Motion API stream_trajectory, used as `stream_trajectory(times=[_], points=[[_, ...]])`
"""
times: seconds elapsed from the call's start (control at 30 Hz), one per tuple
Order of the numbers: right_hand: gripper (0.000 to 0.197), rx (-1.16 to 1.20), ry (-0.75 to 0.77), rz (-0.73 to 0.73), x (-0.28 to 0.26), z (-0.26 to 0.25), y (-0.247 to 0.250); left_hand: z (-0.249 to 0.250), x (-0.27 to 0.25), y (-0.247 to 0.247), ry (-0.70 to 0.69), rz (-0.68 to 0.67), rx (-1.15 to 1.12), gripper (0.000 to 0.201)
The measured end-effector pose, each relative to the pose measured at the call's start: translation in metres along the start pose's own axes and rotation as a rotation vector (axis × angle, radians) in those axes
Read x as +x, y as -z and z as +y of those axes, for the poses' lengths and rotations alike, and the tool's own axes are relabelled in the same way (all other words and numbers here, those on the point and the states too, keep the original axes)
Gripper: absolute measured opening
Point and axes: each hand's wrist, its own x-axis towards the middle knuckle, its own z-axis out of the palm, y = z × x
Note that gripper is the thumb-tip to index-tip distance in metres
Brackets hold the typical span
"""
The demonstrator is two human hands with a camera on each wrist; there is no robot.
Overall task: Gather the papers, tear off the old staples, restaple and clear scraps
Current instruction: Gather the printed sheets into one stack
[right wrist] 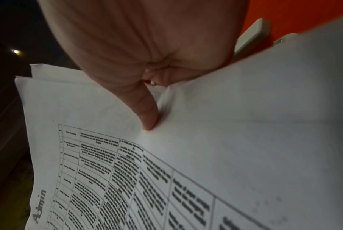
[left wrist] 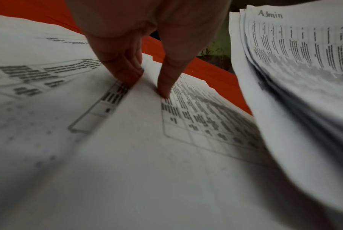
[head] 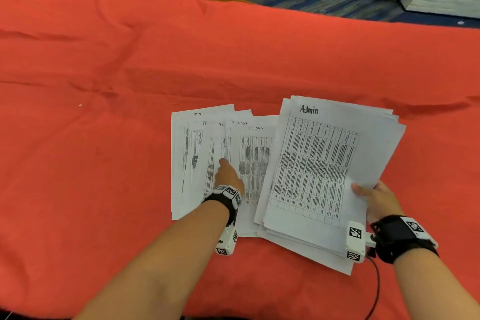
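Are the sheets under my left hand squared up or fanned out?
Fanned out: the loose sheets overlap with staggered edges under the left hand.

Bare red cloth left and beyond — spread papers (overlapping) and lifted Admin stack right.

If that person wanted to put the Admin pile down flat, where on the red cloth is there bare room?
The red cloth lies bare left of the fanned sheets, and all along the far side beyond both piles. The right side past the Admin stack is bare too. The near middle is crowded: left hand on the sheets, right hand gripping the stack.
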Motion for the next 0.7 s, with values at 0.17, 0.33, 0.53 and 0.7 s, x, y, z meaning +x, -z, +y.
stream_trajectory(times=[0.17,0.33,0.53,0.7], points=[[0.027,0.008,-0.027,-0.021,-0.007,-0.004,-0.003,-0.006,-0.006,0.012,-0.079,0.061,-0.128,0.027],[0.027,-0.028,-0.058,-0.048,0.000,0.001,-0.009,-0.017,-0.014,0.052,0.020,0.146,-0.355,0.041],[0.026,-0.128,-0.086,-0.067,0.009,0.012,-0.017,-0.032,-0.009,0.114,-0.041,0.396,-0.588,0.025],[0.029,-0.102,-0.076,-0.057,0.007,0.010,-0.035,-0.030,-0.006,0.127,-0.086,0.444,-0.731,0.015]])
